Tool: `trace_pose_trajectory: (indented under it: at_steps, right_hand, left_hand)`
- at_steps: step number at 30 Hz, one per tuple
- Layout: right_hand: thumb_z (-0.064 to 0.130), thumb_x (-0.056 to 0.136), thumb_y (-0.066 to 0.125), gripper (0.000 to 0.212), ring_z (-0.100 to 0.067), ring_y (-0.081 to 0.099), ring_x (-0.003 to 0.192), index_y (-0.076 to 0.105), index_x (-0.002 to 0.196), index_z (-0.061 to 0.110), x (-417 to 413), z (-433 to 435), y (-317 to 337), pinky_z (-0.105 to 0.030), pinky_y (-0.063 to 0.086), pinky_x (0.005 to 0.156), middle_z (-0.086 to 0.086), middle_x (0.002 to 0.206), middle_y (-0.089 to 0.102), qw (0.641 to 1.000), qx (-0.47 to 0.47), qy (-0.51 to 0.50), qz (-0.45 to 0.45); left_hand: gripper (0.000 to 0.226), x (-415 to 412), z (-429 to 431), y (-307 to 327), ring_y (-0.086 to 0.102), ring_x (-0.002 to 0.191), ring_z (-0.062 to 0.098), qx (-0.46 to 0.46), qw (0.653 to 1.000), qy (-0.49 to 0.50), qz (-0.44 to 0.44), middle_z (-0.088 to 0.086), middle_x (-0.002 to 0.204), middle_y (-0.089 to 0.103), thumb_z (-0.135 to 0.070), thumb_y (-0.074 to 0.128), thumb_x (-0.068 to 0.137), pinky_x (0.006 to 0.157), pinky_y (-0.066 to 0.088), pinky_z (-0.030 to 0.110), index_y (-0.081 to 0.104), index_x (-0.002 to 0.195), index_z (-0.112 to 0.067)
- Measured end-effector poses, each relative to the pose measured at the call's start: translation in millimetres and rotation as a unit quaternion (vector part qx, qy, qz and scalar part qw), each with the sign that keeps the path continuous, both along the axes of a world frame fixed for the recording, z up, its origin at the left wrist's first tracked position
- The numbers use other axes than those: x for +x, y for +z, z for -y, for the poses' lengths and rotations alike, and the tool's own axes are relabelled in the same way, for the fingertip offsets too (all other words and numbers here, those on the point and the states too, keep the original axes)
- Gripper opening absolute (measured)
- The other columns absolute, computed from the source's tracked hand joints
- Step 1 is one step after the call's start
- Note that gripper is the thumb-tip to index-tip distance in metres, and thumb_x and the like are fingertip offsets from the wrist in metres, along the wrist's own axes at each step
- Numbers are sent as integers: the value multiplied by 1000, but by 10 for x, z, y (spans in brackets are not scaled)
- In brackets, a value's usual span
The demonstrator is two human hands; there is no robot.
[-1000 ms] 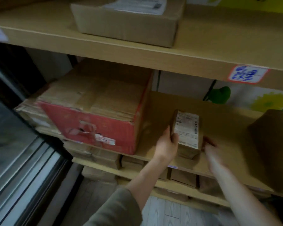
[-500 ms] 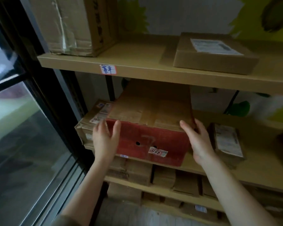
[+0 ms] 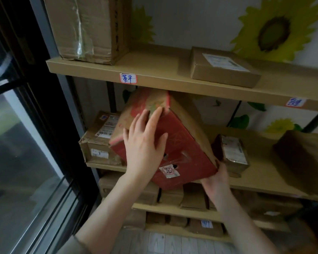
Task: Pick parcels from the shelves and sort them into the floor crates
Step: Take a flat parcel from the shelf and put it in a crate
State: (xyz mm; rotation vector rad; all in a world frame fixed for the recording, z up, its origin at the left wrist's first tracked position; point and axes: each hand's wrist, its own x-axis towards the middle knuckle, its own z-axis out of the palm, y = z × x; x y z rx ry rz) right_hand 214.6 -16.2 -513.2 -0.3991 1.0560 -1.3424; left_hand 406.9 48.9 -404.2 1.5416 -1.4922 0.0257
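A large red and brown cardboard box (image 3: 184,143) is tilted steeply at the front of the middle shelf (image 3: 261,186), its white sticker facing me. My left hand (image 3: 145,143) lies flat on its upper left face with fingers spread. My right hand (image 3: 217,182) cups the box's lower right corner from underneath, fingers curled round the edge. A small labelled parcel (image 3: 231,154) stands on the shelf just right of the box. A flat taped parcel (image 3: 99,140) lies on the shelf to the box's left.
The upper shelf (image 3: 154,70) carries a tall carton (image 3: 86,28) at left and a flat labelled box (image 3: 222,67) at right. A brown parcel (image 3: 305,158) sits far right. Several small boxes fill the lower shelves (image 3: 173,197). A glass door (image 3: 17,143) stands left.
My hands left the small parcel, moved to the big red box, and have tipped it up and pulled it partly off the middle shelf. The view swung left and up.
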Motion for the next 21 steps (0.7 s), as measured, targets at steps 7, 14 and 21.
trace_pose_trajectory:
  at_steps: [7,14,21]
  right_hand:
    - [24,101,24,36,-29,62,98,57,110,12,70,-233,-285,-48,53,79,-16,113,65,989,124,81,16]
    - [60,80,54,55,-26,60,110,60,121,23,-178,25,549,-46,44,96,-7,122,64,976,-23,122,-179]
    - [52,66,71,55,-26,67,99,65,110,20,-122,13,1016,-43,51,87,-9,106,71,970,-78,192,-130]
  left_hand:
    - [57,-263,-79,-53,52,123,28,-50,983,6,179,9,130,58,-27,75,74,103,31,51,56,126,-12]
    - [69,41,-134,-262,22,141,26,3,997,63,-51,10,151,29,-62,48,80,109,18,45,42,136,-23]
    - [57,59,-191,-259,56,108,-1,63,943,-81,-316,-16,116,59,-51,58,80,95,50,34,45,131,-28]
